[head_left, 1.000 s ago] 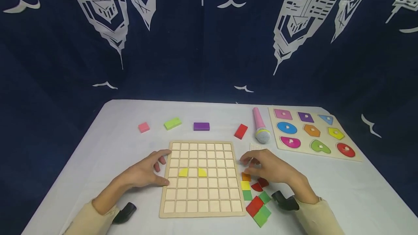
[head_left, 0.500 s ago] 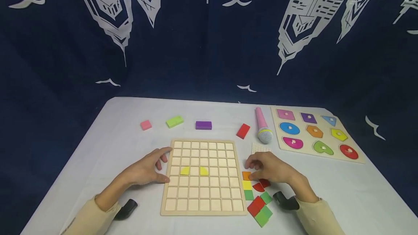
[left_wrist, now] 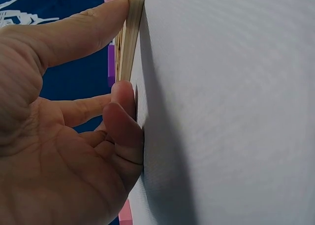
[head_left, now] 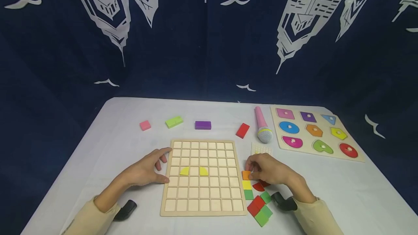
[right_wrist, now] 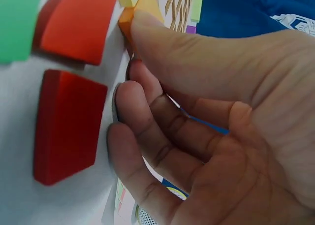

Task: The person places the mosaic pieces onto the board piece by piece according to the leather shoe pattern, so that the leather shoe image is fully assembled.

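Observation:
A wooden grid board (head_left: 202, 195) lies in front of me with two yellow quarter-round pieces (head_left: 184, 170) set in its middle rows. My left hand (head_left: 160, 166) rests flat at the board's left side; in the left wrist view the left hand (left_wrist: 123, 62) has its thumb against the board's edge (left_wrist: 129, 33) and its fingers on the cloth. My right hand (head_left: 249, 171) is curled over a small orange tile (head_left: 245, 174) just right of the board. In the right wrist view the right hand (right_wrist: 132, 43) pinches that orange tile (right_wrist: 126, 22) between thumb and fingertips, beside a red tile (right_wrist: 66, 131).
Loose yellow (head_left: 246, 184), green (head_left: 248, 194) and red tiles (head_left: 255, 206) lie below the right hand. Further back are pink (head_left: 145, 125), green (head_left: 173, 122), purple (head_left: 203, 125) and red blocks (head_left: 242, 130), a pink toy microphone (head_left: 262, 125), a white grid card (head_left: 261, 149) and a shape puzzle (head_left: 313, 151).
My right hand has drawn in slightly and curled its fingers down onto the orange tile. The left hand and the board have stayed put.

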A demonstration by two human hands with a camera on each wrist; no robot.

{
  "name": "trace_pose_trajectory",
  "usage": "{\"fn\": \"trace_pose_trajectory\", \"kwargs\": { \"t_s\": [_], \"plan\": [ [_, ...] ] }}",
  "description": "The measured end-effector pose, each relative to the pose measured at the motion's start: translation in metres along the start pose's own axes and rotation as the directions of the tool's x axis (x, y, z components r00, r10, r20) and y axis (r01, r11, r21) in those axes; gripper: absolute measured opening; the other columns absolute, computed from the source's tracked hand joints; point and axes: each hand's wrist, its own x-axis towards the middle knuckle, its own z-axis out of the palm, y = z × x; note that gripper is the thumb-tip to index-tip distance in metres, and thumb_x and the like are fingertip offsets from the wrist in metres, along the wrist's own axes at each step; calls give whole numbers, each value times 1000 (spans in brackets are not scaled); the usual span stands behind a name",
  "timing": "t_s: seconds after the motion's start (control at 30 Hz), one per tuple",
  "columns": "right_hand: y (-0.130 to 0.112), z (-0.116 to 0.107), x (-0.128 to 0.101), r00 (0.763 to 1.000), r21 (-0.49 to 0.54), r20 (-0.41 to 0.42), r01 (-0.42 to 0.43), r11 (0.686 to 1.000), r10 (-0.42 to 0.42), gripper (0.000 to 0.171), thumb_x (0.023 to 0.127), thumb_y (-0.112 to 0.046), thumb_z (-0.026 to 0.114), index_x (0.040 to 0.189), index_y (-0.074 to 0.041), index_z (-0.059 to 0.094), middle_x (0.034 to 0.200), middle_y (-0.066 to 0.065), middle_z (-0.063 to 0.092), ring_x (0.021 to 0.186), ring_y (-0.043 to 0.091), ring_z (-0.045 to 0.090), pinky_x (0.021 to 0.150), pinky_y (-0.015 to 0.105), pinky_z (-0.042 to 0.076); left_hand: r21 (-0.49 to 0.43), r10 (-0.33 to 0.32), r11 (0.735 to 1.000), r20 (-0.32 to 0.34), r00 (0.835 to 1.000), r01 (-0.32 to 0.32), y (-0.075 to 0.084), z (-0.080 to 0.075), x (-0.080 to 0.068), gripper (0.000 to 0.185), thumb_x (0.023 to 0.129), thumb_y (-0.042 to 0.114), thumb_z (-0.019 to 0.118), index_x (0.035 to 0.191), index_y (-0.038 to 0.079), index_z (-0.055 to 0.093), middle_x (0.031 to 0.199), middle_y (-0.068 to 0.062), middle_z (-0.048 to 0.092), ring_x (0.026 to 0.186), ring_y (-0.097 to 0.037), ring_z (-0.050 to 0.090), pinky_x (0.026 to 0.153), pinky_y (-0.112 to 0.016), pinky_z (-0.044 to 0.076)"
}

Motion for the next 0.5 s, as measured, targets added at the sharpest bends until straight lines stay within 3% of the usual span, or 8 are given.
{"fn": "trace_pose_trajectory", "kwargs": {
  "t_s": [0.17, 0.3, 0.5],
  "plan": [
    [0, -4, 0, 998, -5, 20, 53, 999, -53, 15, 86, -10, 77, 91, -14, 63, 76, -4, 55, 73, 13, 52, 63, 24, 47, 1, -6, 1000, 5, 1000, 6, 1, 0, 0, 95, 71, 9, 89, 151, 4, 39, 114, -6, 50, 93, -22, 47, 73, -34, 41],
    [-5, -7, 1, 992, -43, -17, 124, 991, -125, 12, 88, -8, 73, 91, -12, 63, 77, -7, 56, 74, 10, 52, 65, 23, 47, 12, -1, 1000, 4, 1000, 1, 1, -1, 1, 94, 70, 10, 89, 150, 5, 39, 113, -6, 50, 94, -22, 48, 73, -34, 41],
    [-33, -1, 18, 972, -61, -69, 221, 973, -225, 10, 89, -1, 70, 91, -9, 64, 76, -6, 60, 69, 6, 52, 65, 22, 49, 18, 6, 1000, 6, 1000, -6, 0, 0, 1, 95, 70, 10, 89, 151, 3, 39, 113, -6, 50, 93, -21, 48, 73, -34, 41]
  ]
}}
